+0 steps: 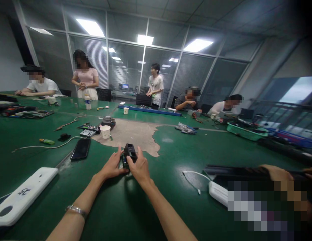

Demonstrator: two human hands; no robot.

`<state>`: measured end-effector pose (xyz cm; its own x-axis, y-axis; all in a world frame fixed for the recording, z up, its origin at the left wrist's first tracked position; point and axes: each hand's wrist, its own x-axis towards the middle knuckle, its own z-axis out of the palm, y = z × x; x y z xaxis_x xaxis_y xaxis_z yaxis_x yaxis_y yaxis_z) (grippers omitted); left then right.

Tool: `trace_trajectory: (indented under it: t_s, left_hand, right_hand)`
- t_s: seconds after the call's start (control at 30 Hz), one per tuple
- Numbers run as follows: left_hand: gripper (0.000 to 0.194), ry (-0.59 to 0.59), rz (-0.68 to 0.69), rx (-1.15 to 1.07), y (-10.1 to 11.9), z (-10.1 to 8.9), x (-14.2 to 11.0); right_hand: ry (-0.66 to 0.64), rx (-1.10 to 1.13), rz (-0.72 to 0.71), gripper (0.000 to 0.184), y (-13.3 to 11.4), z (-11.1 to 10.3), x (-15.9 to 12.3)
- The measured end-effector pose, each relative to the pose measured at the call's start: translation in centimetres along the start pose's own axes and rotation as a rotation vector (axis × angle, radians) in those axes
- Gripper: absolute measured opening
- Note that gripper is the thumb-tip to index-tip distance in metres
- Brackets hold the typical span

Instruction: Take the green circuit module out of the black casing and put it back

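A small black boxy device (pixel 131 151) with a green circuit board showing on its left side is between my two hands, low over the green table. My left hand (pixel 112 164) grips it from the left, thumb near its lower edge and fingers along the far side. From the right, my right hand (pixel 140 166) closes on it, thumb pressed against its near face. Its underside is hidden. Left of my hands lies a black smartphone (pixel 81 149). Beyond it stand a white paper cup (pixel 105 132) and a round dark part (pixel 108 122).
A white power strip (pixel 27 194) lies at the near left, and a white block with a cable (pixel 218 192) at the near right. A co-worker's hand (pixel 277 174) rests on a long black part. Gloves (pixel 186 128) and a green basket (pixel 246 133) are farther right. Several people surround the table.
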<state>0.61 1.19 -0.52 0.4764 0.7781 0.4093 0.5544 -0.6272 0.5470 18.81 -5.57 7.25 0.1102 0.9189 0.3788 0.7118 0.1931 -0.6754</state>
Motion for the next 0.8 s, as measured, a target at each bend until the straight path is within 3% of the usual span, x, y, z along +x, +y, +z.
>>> trace_trajectory:
  t_s: [0.2,0.4,0.57,0.7,0.8]
  left_hand:
    - [0.135,0.026,0.021,-0.011,-0.4,0.1,0.0]
    - [0.140,0.058,0.031,-0.017,-1.0,0.6,0.0]
    - [0.143,0.056,0.026,-0.007,-1.2,0.7,-0.1]
    - [0.131,0.044,0.056,0.007,-1.6,0.9,-0.1]
    - [0.124,0.040,0.056,0.013,-1.6,0.9,0.0]
  right_hand:
    - [-0.094,-0.214,0.036,0.082,-1.9,0.9,0.2]
    - [-0.210,-0.307,0.000,0.085,-1.3,1.0,-0.6]
    - [-0.176,-0.259,0.016,0.087,-0.9,0.6,-0.7]
    - [-0.186,-0.280,0.015,0.093,-1.1,1.4,-0.6]
    - [-0.168,-0.292,0.027,0.086,-1.4,2.0,-0.5]
